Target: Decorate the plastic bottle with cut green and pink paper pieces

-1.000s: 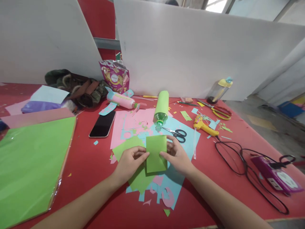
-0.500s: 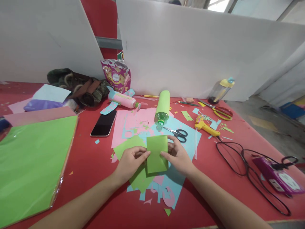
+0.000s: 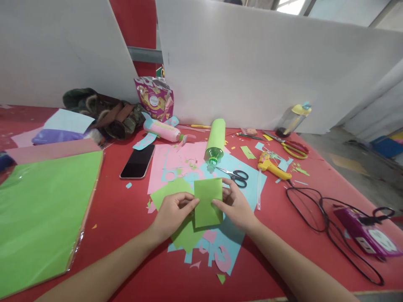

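A small green paper rectangle (image 3: 208, 203) is held up between both hands, above a pile of cut paper. My left hand (image 3: 174, 212) pinches its left edge between thumb and fingers. At the opposite edge my right hand (image 3: 236, 205) grips it, thumb on the near face and fingers partly hidden behind. Beneath lie a larger green sheet (image 3: 182, 239) and a light blue sheet (image 3: 248, 193). Small black-handled scissors (image 3: 236, 176) rest just beyond my right hand. Behind them lies a green bottle wrapped in green paper (image 3: 216, 136), its neck toward me.
To the left are a phone (image 3: 137, 162), a pink paper-covered bottle with blue fins (image 3: 162, 130) and a pack of green paper (image 3: 47, 209). On the right lie a yellow glue gun (image 3: 273, 167), its black cord (image 3: 324, 209), a purple power strip (image 3: 367, 233) and larger scissors (image 3: 292, 149).
Both hands keep their hold on the green paper rectangle, which is almost still. The whole view has shifted very slightly.
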### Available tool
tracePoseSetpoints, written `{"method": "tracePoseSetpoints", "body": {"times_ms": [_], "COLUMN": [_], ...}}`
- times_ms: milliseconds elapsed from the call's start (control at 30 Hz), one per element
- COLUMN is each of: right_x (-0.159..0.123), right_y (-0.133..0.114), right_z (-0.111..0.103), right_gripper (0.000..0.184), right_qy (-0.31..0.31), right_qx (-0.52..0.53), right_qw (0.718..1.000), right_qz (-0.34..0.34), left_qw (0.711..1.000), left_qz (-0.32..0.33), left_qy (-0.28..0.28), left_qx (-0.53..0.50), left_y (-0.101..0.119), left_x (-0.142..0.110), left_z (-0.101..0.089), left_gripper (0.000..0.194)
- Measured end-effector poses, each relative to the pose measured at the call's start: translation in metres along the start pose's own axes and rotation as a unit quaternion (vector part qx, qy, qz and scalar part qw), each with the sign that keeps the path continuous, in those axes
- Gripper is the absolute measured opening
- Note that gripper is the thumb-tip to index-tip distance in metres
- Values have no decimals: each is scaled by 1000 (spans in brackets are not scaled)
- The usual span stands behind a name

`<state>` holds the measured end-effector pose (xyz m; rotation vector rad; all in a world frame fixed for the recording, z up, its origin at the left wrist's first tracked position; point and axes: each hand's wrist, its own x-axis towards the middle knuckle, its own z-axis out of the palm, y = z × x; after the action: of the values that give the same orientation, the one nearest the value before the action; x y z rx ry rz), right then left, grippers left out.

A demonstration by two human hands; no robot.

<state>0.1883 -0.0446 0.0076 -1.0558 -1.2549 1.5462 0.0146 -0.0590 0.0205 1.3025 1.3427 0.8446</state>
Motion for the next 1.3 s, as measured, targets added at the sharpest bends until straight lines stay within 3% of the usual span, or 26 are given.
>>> {"method": "tracePoseSetpoints", "body": {"times_ms": [167, 367, 567, 733, 933, 1133, 1300], "right_x": [0, 3, 4, 3, 3, 4, 5], "right_y": [-3, -4, -8, -10, -12, -7, -9], "right_z": [0, -6, -9, -11, -11, -13, -13], "right_gripper": [44, 24, 25, 25, 25, 31, 28], "right_qy": [7, 17, 26, 63, 6, 74, 78], "right_qx": [-3, -16, 8, -52, -15, -124, -122], "right_qw": [1000, 999, 996, 994, 997, 988, 988], "right_qz": [19, 44, 79, 69, 79, 54, 46], "left_qw": [1000, 1000, 1000, 1000, 999, 998, 998], "left_qz": [8, 3, -5, -2, -7, -8, -8], "left_qy": [-2, -3, -10, -20, -44, -53, -57], "left_qx": [13, 7, 2, 3, 7, 14, 12], "left_y": [0, 0, -1, 1, 4, 2, 0], "left_x": [-1, 1, 3, 2, 2, 1, 2], "left_z": [-1, -3, -4, -4, -3, -4, -4], "left_gripper": [25, 24, 24, 23, 22, 21, 22]}}
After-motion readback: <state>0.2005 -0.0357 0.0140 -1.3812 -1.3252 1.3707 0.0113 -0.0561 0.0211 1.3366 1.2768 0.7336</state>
